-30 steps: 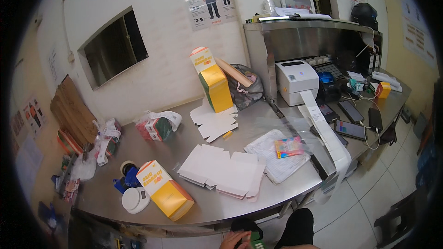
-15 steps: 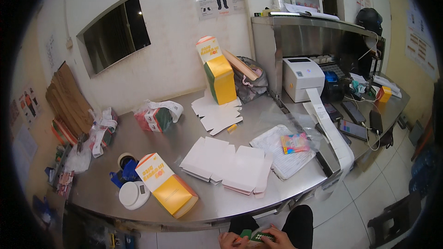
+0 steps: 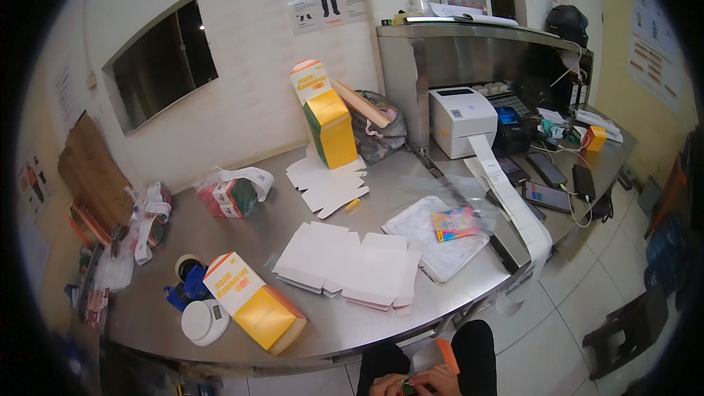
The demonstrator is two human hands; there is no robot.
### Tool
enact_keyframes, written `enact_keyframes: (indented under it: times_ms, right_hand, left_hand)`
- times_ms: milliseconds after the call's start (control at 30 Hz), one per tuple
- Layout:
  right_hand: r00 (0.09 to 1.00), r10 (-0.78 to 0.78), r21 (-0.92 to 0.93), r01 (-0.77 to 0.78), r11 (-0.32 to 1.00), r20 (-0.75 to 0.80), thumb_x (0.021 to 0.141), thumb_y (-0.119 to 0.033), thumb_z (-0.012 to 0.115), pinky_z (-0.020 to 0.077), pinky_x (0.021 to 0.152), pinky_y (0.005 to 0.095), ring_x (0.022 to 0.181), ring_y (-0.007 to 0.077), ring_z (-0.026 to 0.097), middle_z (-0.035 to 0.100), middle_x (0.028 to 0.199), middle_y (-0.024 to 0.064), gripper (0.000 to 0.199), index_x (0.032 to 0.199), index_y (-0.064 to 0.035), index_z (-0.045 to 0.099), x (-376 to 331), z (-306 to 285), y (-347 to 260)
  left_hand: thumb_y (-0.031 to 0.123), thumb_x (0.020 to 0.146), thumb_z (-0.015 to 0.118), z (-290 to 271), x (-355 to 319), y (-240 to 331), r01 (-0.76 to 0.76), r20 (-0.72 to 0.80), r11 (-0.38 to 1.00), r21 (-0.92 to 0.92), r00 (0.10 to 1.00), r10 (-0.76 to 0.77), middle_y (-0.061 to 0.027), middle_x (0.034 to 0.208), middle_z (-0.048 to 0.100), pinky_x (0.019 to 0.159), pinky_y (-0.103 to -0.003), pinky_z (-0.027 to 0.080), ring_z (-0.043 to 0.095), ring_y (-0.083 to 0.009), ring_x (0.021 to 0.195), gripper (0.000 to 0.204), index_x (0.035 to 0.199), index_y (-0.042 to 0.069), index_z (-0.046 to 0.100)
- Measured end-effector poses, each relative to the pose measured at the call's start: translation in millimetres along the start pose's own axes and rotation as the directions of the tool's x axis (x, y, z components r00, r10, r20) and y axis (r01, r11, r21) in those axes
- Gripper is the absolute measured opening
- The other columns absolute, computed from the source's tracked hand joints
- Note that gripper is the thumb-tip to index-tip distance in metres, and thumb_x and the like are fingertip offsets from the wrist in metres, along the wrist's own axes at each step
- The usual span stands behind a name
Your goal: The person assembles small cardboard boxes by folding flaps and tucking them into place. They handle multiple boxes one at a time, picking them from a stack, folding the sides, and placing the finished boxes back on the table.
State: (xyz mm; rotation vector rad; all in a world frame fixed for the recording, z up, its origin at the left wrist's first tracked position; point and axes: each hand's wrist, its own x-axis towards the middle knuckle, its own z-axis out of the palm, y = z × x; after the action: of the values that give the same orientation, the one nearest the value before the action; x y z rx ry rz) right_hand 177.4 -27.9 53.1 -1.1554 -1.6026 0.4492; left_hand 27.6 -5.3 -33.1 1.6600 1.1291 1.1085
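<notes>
Low in the head view, my left hand [image 3: 386, 385] and my right hand [image 3: 436, 380] are close together over my lap. Their fingers are closed on a small green thing [image 3: 408, 387], mostly covered by the fingers, so its kind cannot be made out. An orange flat strip [image 3: 447, 356] sticks up beside my right hand, looking like a card flap; whether it joins the green thing is hidden. On the steel table [image 3: 242, 231] ahead lie flat white card blanks [image 3: 352, 260]. A yellow and white carton [image 3: 254, 303] lies to their left.
A white kitchen scale [image 3: 204, 321] and blue tape dispenser [image 3: 192, 284] sit by the carton. Behind stand another yellow carton [image 3: 330, 128] and a wrapped parcel [image 3: 233, 194]. Rightward are a plastic-covered paper pad [image 3: 433, 246], a label printer [image 3: 462, 121] trailing labels, and several phones [image 3: 546, 169].
The view has shifted, so the table items sit further left. My hands have drawn closer together, covering most of the green thing, and the orange strip now stands up by my right hand.
</notes>
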Motion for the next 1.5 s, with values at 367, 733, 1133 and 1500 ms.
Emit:
enact_keyframes:
  times_ms: [367, 733, 1133, 1500]
  right_hand:
    - [0.979, 0.153, 0.143, -0.172, 0.975, 0.132, 0.075, -0.003, 0.064, 0.0458, 0.067, 0.0363, 0.067, 0.0267, 0.058, 0.061, 0.073, 0.0116, 0.005, 0.08, -0.0026, 0.063, -1.4, -4.9, -3.9]
    - [0.906, 0.265, 0.043, -0.295, 0.955, 0.332, 0.079, -0.014, 0.065, 0.0428, 0.074, 0.034, 0.076, 0.0223, 0.057, 0.061, 0.085, 0.011, 0.014, 0.09, -0.0071, 0.062, 12.5, -21.5, -12.1]
    - [0.43, 0.738, 0.415, -0.882, 0.222, 0.519, 0.093, -0.025, 0.043, 0.0474, 0.084, 0.0325, 0.1, 0.0232, 0.058, 0.061, 0.112, 0.0113, 0.035, 0.12, -0.0057, 0.055, -20.2, 3.0, 25.7]
    - [0.763, 0.566, 0.622, -0.615, 0.484, 0.312, 0.09, -0.018, 0.052, 0.0493, 0.074, 0.029, 0.086, 0.0178, 0.062, 0.064, 0.098, 0.0077, 0.027, 0.113, -0.0047, 0.055, -20.4, 0.9, 77.3]
  left_hand:
    - [0.026, 0.082, 0.058, -9.8, -2.2, 26.3, 0.109, 0.073, 0.992, 0.062, 0.991, -0.113, -0.0125, 0.085, 0.061, 0.071, -0.037, 0.048, 0.06, -0.0263, 0.078, 0.019, 0.087, 0.008, 0.063]
    - [0.033, 0.084, 0.057, -23.0, 2.4, 51.6, -0.019, 0.268, 0.954, 0.3, 0.961, -0.065, -0.0128, 0.088, 0.06, 0.073, -0.038, 0.049, 0.06, -0.0265, 0.079, 0.025, 0.09, 0.009, 0.063]
    - [0.049, 0.088, 0.05, -21.4, 43.6, 89.9, -0.465, -0.025, 0.545, 0.698, 0.744, 0.667, -0.0126, 0.094, 0.059, 0.07, -0.044, 0.051, 0.06, -0.0294, 0.08, 0.041, 0.103, 0.012, 0.059]
    - [0.043, 0.088, 0.051, -17.3, 14.9, 38.4, 0.255, 0.018, 0.966, 0.033, 0.966, -0.256, -0.0131, 0.091, 0.059, 0.072, -0.046, 0.045, 0.057, -0.0324, 0.082, 0.036, 0.103, 0.011, 0.058]
